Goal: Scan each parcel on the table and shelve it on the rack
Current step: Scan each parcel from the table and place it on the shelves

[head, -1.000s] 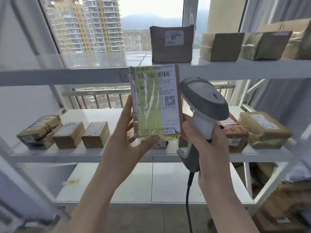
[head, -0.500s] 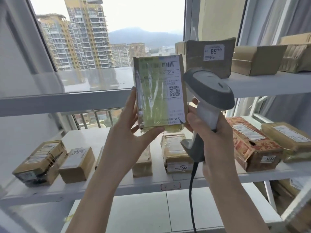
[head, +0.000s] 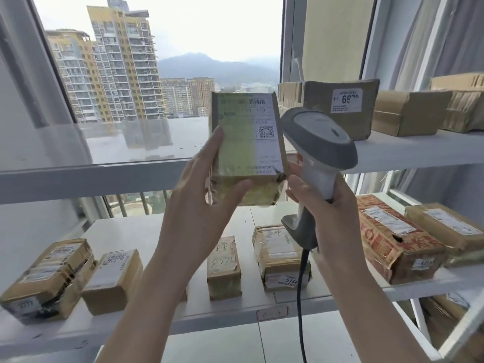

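My left hand (head: 199, 205) holds parcel (head: 246, 142), right hand (head: 327, 203) grips scanner (head: 317, 142); rack (head: 91, 176) part-filled, this one not yet shelved.

On the held parcel (head: 246, 142), the print on the label (head: 264, 150) is too blurred to read; the left hand (head: 199, 203) covers its lower left edge. The scanner (head: 318, 150) faces away, window hidden, and its cable (head: 301, 297) runs off the bottom edge.
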